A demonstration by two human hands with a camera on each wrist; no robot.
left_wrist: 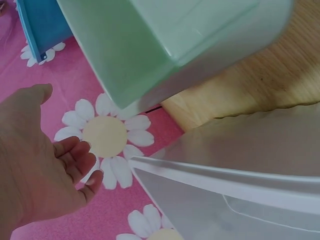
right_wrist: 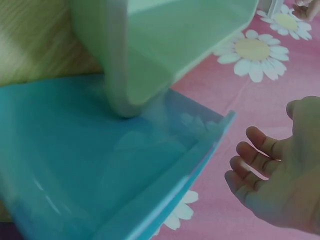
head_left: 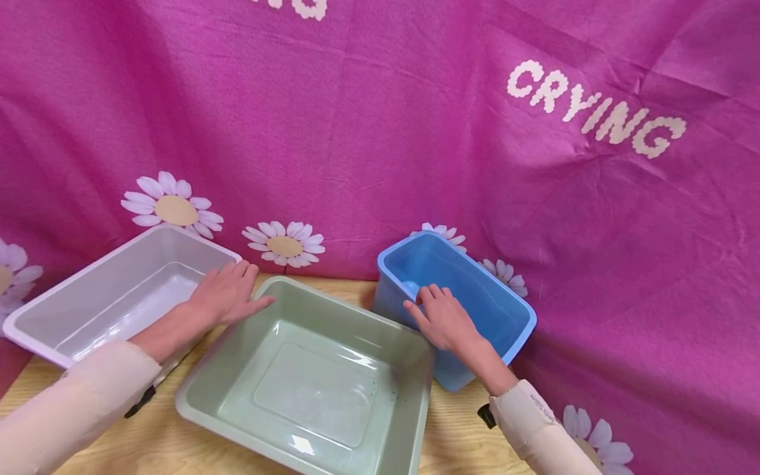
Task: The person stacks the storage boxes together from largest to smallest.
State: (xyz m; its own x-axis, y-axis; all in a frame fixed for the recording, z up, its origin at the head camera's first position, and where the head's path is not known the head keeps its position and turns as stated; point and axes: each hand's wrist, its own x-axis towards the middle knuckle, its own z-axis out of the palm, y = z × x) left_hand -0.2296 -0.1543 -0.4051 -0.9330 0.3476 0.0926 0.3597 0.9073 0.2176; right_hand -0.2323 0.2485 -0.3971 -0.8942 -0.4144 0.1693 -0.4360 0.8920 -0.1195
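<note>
My left hand (head_left: 228,293) hovers over the gap between a pale lavender tub (head_left: 56,300) and a green tub (head_left: 350,308). In the left wrist view, its fingers (left_wrist: 75,157) bend loosely around nothing. My right hand (head_left: 448,320) is above the near left rim of a deep blue bin (head_left: 483,290), thumb apart from the fingers. The right wrist view shows those fingers (right_wrist: 255,157) loosely bent, holding nothing, apart from the bin. A small round pale-blue shape shows inside the bin beside the right fingertips; what it is, I cannot tell.
The three containers stand side by side on a wooden table (head_left: 148,442), the green tub in the middle and nearest. A magenta cloth (head_left: 356,132) with daisies and white lettering hangs behind and to the right. Dark straps show at both wrists.
</note>
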